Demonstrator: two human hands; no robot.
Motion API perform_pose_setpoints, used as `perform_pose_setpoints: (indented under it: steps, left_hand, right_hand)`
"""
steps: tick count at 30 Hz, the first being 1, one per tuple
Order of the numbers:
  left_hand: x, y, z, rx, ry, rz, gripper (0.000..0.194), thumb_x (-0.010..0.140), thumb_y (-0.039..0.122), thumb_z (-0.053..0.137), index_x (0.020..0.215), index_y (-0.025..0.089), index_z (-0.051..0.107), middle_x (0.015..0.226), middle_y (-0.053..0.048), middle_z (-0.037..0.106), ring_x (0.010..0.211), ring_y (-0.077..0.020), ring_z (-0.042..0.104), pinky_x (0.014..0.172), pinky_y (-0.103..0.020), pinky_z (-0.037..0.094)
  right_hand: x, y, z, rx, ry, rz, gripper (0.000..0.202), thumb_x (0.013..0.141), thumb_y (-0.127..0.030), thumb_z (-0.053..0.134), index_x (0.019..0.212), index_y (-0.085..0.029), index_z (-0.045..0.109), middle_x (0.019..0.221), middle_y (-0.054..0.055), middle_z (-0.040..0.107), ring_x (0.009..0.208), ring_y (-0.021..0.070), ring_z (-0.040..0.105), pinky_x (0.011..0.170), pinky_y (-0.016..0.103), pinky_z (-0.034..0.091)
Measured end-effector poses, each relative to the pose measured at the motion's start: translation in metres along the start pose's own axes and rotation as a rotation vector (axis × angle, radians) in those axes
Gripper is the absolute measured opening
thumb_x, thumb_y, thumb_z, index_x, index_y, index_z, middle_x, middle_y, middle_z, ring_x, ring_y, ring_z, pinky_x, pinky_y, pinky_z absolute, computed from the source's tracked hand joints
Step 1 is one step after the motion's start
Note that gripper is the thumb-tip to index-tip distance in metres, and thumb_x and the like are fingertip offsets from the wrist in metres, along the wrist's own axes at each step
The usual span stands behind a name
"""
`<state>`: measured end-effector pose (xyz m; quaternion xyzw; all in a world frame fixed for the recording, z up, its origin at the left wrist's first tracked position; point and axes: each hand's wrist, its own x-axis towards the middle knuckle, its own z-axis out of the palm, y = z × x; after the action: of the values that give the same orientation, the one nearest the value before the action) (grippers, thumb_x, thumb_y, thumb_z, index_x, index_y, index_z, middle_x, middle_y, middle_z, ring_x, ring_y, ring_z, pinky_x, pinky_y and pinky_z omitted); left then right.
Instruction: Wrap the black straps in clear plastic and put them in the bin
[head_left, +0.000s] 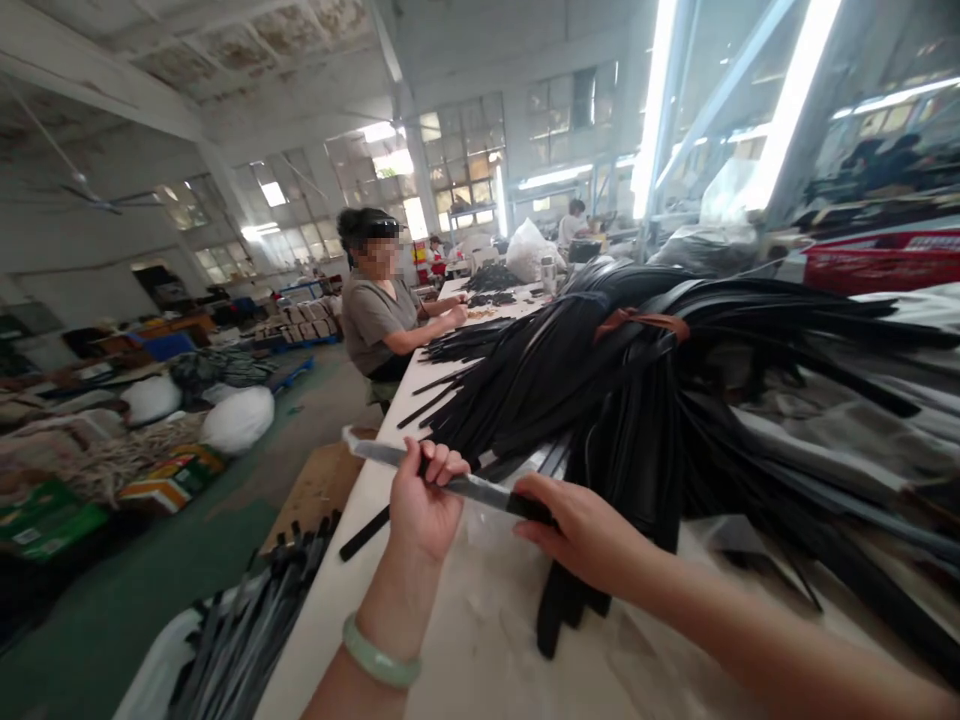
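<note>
A flat black strip (486,492), shiny as if covered in clear plastic film, runs slantwise between my two hands above the table. My left hand (427,495) is closed around its middle, thumb on top. At the strip's right end, my right hand (581,525) grips it between thumb and fingers. Whitish see-through film (358,440) sticks out past the left end. Just beyond my hands lies a big heap of black strips (517,400), bound by a reddish-brown tie (645,320). One loose black strip (364,534) juts over the table edge left of my wrist.
The pale table (450,630) stretches away from me. Below its left edge, a white tub (154,665) holds many upright strips beside some cardboard (315,490). Another person (375,335) sits working at the table's left side. A red basket (877,260) stands at the right.
</note>
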<state>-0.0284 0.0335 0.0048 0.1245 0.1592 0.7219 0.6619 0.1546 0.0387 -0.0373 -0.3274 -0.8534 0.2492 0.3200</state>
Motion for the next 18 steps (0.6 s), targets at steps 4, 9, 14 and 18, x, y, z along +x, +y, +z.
perform_pose_setpoints:
  steps: [4, 9, 14, 18]
  left_hand:
    - [0.003, 0.019, -0.002, 0.008, -0.008, 0.155, 0.043, 0.097, 0.033, 0.037, 0.058, 0.016, 0.042, 0.047, 0.006, 0.028, 0.042, -0.0055, 0.032, 0.046, -0.015, 0.036]
    - [0.004, 0.028, -0.002, 0.096, 0.028, 0.316, 0.041, 0.094, 0.034, 0.046, 0.057, 0.017, 0.039, 0.045, 0.008, 0.025, 0.04, -0.0051, 0.03, 0.045, -0.014, 0.034]
    - [-0.008, -0.008, 0.007, 0.09, 0.029, 0.197, 0.041, 0.092, 0.032, 0.051, 0.057, 0.018, 0.035, 0.045, 0.009, 0.024, 0.039, -0.0046, 0.028, 0.043, -0.014, 0.031]
    - [-0.015, -0.017, 0.013, 0.113, 0.03, 0.102, 0.042, 0.091, 0.031, 0.053, 0.057, 0.018, 0.033, 0.044, 0.009, 0.023, 0.036, -0.0042, 0.026, 0.038, -0.015, 0.025]
  right_hand:
    - [0.001, 0.008, -0.009, -0.224, 0.002, -0.113, 0.02, 0.09, -0.025, 0.055, 0.108, -0.019, 0.061, 0.095, 0.008, 0.069, 0.086, 0.0207, 0.064, 0.074, 0.03, 0.046]
    - [0.001, 0.008, -0.011, -0.537, 0.138, -0.307, 0.019, 0.095, -0.023, 0.047, 0.101, -0.019, 0.064, 0.081, 0.006, 0.068, 0.072, 0.0177, 0.061, 0.07, 0.031, 0.042]
    - [-0.009, -0.019, 0.004, -0.598, 0.173, -0.404, 0.02, 0.096, -0.019, 0.043, 0.09, -0.015, 0.062, 0.07, 0.003, 0.062, 0.063, 0.0166, 0.053, 0.064, 0.032, 0.037]
    - [-0.011, -0.029, 0.013, -0.545, 0.133, -0.37, 0.021, 0.096, -0.025, 0.045, 0.085, -0.016, 0.06, 0.07, 0.002, 0.062, 0.064, 0.0167, 0.055, 0.064, 0.031, 0.037]
